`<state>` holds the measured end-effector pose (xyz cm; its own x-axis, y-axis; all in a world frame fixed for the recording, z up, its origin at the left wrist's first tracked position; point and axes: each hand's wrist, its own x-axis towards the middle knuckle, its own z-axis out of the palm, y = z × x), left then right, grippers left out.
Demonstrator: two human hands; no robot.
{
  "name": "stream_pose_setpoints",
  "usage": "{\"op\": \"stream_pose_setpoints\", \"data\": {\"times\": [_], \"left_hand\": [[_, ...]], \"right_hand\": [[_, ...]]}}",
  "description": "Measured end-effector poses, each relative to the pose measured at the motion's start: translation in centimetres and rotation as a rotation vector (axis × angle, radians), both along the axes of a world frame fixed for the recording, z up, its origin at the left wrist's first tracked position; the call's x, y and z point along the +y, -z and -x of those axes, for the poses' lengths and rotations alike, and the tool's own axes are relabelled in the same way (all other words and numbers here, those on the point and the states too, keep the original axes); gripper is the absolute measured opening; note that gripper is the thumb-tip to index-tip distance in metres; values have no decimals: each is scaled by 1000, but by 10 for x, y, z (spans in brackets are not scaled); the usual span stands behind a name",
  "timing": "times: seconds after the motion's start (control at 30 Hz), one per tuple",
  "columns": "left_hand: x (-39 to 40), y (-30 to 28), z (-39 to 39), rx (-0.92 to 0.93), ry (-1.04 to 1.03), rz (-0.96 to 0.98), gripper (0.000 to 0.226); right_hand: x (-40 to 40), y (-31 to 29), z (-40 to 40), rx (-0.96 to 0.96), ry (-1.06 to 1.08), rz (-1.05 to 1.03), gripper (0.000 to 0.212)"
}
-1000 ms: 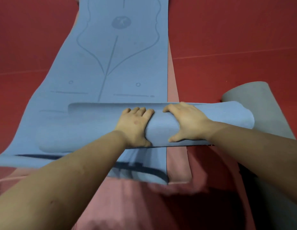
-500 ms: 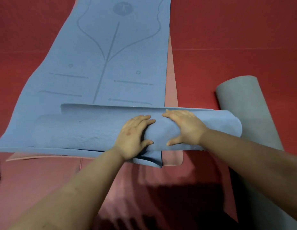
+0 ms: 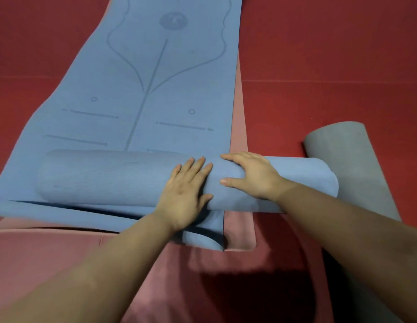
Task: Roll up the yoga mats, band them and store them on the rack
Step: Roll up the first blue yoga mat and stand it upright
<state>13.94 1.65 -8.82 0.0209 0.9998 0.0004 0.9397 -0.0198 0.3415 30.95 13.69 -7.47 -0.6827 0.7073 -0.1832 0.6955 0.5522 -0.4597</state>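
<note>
Rolling is under way on the blue yoga mat [image 3: 156, 73], and both palms sit on top of its rolled part [image 3: 105, 178], which lies crosswise at the near end while the flat length runs away to the far side. Left hand [image 3: 186, 194] lies flat on the roll's middle, fingers straight and close together, thumb spread to the right: pressing, not gripping. Right hand [image 3: 251, 176] drapes over the roll just beside it, fingers gently curved over the far side and thumb on the near side, resting on it rather than clenching. That placement looks meant to keep the coil tight and push it evenly forward. The roll sits skewed, its right end overhanging a pink mat [image 3: 237, 229] underneath. A grey mat [image 3: 342, 159] lies on the red floor [image 3: 330, 54] at right, touching that end. No bands or rack in sight, so banding looks some way off.
</note>
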Motion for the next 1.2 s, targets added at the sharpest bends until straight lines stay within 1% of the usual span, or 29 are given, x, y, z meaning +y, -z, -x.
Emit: {"op": "stream_pose_setpoints", "data": {"times": [0.07,0.13,0.2,0.27,0.3,0.37,0.4,0.43,0.5,0.6,0.63,0.7,0.73,0.77,0.8,0.87,0.9,1.0,1.07,1.13,1.2], "left_hand": [[10,0,5,-36,-24,12,66],[26,-3,13,-81,-22,106,68],[41,-9,17,-88,-21,180,69],[52,-11,18,-45,-24,219,67],[55,-12,18,-32,-29,194,64],[49,-9,15,3,-51,40,58],[44,-6,13,32,-46,-19,59],[38,-2,10,57,-38,-48,61],[33,6,5,91,-39,-26,70],[57,1,9,16,-100,22,86],[66,-1,12,20,-110,37,89],[78,-1,18,41,-101,72,89],[81,0,19,60,-93,87,89],[85,-1,20,78,-92,108,87],[90,-1,20,88,-98,141,83],[105,-7,20,101,-105,196,67],[107,-10,20,109,-108,203,62],[88,-7,12,141,-111,5,55],[70,1,10,145,-102,1,58],[72,2,15,124,-104,86,67],[88,-2,20,85,-134,107,75]], "right_hand": [[-10,4,1,67,68,-115,65],[-25,8,-1,129,123,-205,75],[-32,13,-4,62,56,-199,83],[-19,11,-3,-22,22,-166,80],[-8,9,-1,-45,23,-134,78],[15,4,7,-57,14,-52,75],[27,2,12,-61,7,-12,75],[38,-1,15,-66,2,29,75],[50,-4,20,-61,19,43,73],[27,2,24,-102,173,-126,61],[12,6,25,-80,197,-209,58],[-13,18,22,-1,148,-362,58],[-15,22,19,8,103,-423,61],[-9,23,15,-14,65,-423,63],[0,20,13,-46,38,-363,65],[18,14,13,-121,15,-202,64],[28,13,15,-128,15,-172,63],[67,0,30,-160,5,-33,61],[89,-8,38,-205,-10,56,60],[94,-7,41,-186,36,16,58],[78,4,35,-74,164,-155,55]]}}
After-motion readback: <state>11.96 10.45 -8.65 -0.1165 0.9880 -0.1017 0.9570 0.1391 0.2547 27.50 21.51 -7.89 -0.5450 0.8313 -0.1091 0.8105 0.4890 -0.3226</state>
